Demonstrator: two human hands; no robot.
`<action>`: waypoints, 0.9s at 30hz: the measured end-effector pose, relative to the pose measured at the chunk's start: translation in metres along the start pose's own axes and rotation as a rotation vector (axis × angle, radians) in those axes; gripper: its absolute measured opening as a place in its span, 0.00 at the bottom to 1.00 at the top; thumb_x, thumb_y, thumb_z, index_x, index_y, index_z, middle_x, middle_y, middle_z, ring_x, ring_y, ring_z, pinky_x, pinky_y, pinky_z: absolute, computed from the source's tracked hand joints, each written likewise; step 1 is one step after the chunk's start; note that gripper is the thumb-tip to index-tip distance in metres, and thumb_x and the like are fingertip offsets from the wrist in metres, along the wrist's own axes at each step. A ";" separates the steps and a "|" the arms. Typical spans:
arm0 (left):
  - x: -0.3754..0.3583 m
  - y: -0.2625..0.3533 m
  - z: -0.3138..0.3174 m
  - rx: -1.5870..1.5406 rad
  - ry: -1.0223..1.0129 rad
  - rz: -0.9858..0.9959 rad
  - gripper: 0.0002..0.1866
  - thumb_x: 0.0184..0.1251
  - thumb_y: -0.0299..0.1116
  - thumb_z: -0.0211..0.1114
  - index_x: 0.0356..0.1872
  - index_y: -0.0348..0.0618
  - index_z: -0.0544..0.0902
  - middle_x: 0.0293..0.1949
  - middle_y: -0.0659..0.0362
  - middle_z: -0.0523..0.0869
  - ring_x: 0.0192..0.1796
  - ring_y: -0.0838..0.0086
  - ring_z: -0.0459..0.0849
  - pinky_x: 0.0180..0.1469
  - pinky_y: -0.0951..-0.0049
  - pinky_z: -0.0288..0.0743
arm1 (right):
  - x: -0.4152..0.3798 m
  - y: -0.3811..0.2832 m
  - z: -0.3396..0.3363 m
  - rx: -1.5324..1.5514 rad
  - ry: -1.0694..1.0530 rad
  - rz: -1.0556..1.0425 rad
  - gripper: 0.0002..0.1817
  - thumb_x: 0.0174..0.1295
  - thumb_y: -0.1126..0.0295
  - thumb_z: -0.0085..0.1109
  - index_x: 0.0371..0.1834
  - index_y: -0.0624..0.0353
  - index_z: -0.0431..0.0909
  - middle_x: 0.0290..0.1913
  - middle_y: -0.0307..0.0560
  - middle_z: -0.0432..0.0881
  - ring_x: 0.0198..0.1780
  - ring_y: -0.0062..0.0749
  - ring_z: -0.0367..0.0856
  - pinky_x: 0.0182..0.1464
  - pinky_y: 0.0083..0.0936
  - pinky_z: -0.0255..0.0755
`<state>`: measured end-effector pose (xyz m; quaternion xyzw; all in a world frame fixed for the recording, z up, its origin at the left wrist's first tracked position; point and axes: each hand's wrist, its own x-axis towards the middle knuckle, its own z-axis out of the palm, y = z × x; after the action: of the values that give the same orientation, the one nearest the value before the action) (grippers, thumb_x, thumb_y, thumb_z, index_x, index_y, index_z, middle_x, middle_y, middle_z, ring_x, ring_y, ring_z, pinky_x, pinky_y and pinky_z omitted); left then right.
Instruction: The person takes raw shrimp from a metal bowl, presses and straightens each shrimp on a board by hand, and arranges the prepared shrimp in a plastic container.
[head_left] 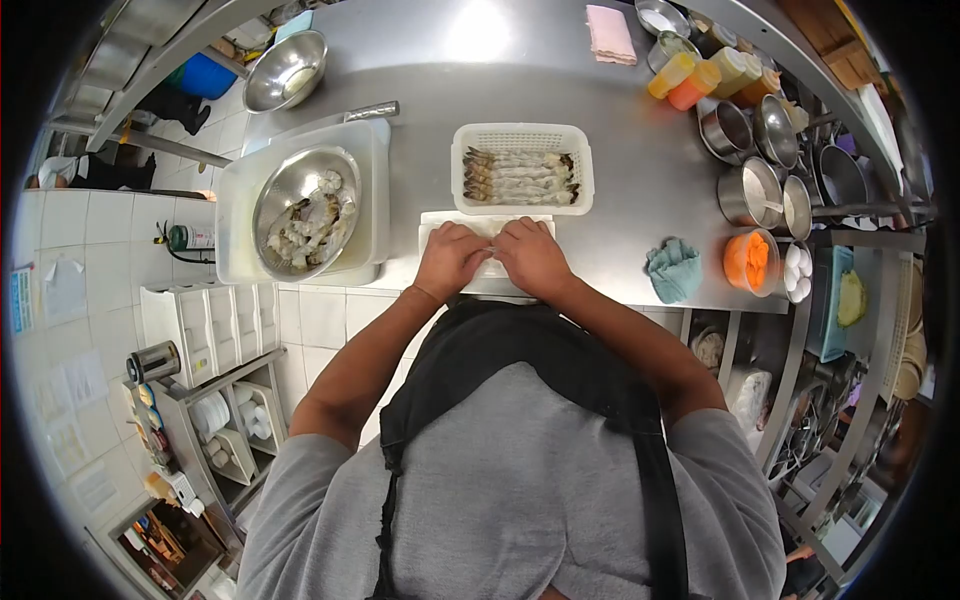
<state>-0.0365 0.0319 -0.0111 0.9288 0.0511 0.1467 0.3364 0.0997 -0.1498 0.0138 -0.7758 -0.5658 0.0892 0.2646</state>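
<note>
My left hand (452, 258) and my right hand (533, 258) meet over a white cutting board (432, 220) at the table's near edge. Both have their fingers closed in a pinch on a small pale shrimp (491, 262), mostly hidden by the fingers. Just beyond the board stands a white plastic basket (522, 208), where several peeled shrimp (518, 178) with tails on lie straight in a row. To the left, a steel bowl (285, 180) holding a heap of shrimp (308, 232) sits in a translucent tub (232, 240).
Behind the tub lie a metal-handled tool (372, 111) and a steel bowl (283, 75). On the right are a teal cloth (674, 270), an orange-filled container (748, 262), eggs (798, 270), steel pots (750, 190) and sauce bottles (695, 85). A pink cloth (610, 35) lies at the back.
</note>
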 end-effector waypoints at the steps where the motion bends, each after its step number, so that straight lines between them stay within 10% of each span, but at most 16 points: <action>1: 0.000 0.001 -0.001 0.004 -0.008 -0.003 0.09 0.64 0.32 0.81 0.44 0.47 0.95 0.39 0.58 0.88 0.50 0.56 0.85 0.56 0.53 0.78 | 0.003 0.000 0.003 -0.013 -0.017 -0.004 0.06 0.69 0.69 0.69 0.45 0.56 0.90 0.46 0.47 0.83 0.57 0.47 0.82 0.61 0.44 0.75; 27: 0.010 0.003 0.008 -0.003 -0.091 -0.024 0.09 0.62 0.35 0.82 0.42 0.52 0.96 0.45 0.64 0.91 0.57 0.62 0.86 0.60 0.54 0.74 | 0.004 0.024 0.001 0.119 -0.063 -0.086 0.05 0.68 0.71 0.66 0.41 0.59 0.87 0.43 0.50 0.83 0.53 0.52 0.82 0.61 0.45 0.79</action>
<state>-0.0248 0.0273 -0.0126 0.9334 0.0467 0.1001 0.3415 0.1207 -0.1509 0.0011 -0.7305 -0.6005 0.1354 0.2958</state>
